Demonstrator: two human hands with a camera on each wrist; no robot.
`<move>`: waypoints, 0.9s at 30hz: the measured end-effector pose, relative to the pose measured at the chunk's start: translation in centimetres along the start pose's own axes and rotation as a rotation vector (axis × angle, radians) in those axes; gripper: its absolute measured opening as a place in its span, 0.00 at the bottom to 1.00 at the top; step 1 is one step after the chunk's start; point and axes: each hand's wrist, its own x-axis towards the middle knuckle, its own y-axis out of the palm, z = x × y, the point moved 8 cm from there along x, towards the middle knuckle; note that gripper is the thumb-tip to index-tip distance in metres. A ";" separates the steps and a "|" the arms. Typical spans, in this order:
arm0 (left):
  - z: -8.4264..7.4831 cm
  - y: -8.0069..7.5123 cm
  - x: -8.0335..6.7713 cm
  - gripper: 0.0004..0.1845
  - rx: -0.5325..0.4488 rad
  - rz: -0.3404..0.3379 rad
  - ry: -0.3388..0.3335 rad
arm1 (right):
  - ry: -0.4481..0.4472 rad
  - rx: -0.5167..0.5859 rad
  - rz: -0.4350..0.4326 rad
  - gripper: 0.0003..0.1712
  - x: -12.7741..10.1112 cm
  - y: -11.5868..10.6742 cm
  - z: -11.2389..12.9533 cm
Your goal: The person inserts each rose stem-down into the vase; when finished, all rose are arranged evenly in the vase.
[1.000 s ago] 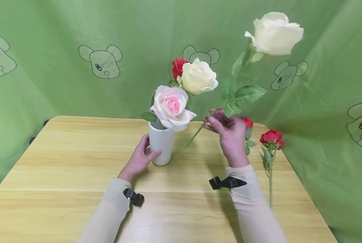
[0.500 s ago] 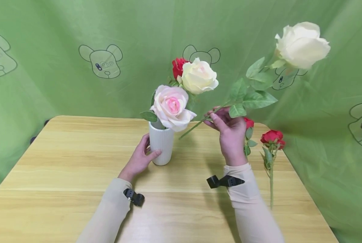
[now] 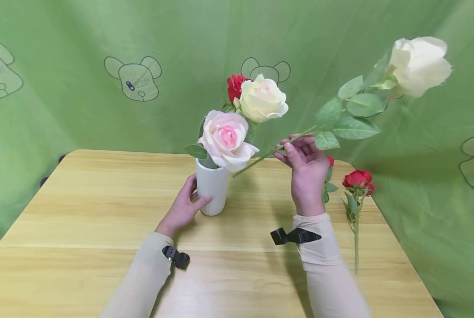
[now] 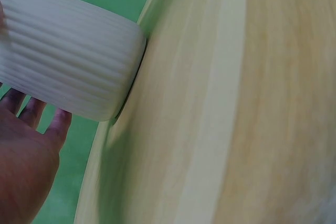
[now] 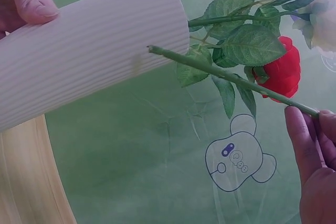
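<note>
My left hand (image 3: 181,210) grips the side of a white ribbed vase (image 3: 213,190) that stands upright on the table. Three roses fill its mouth: a pale pink rose (image 3: 227,139) in front, a cream rose (image 3: 262,99) and a red rose (image 3: 236,87) behind. To the right, my right hand (image 3: 308,176) pinches the stem of a white rose (image 3: 419,66). That flower leans up and to the right, its cut end pointing toward the vase. In the right wrist view, the bare stem (image 5: 220,73) crosses before the vase rim, outside the opening.
A red rose with a long stem (image 3: 356,180) lies on the right of the wooden table (image 3: 102,212). Another red rose (image 3: 331,161) is partly hidden behind my right hand. A green curtain (image 3: 181,26) with cartoon outlines closes off the back and sides.
The white rose has tipped over to the right and lower, while its stem end has swung up and left toward the vase. My left hand and the vase stay put.
</note>
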 end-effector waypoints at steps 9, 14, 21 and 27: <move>0.0 -0.1 0.0 0.38 0.000 -0.007 0.014 | -0.029 0.051 -0.032 0.08 0.4 0.0 0.7; -0.1 -0.1 -0.1 0.38 -0.004 -0.012 0.031 | -0.038 0.086 -0.036 0.08 0.4 0.2 0.8; -0.1 -0.1 0.0 0.38 -0.003 -0.012 0.041 | -0.077 0.153 -0.063 0.08 0.6 0.2 1.2; 0.0 0.0 0.0 0.38 0.002 -0.011 0.036 | -0.087 0.189 -0.084 0.08 0.6 0.3 1.2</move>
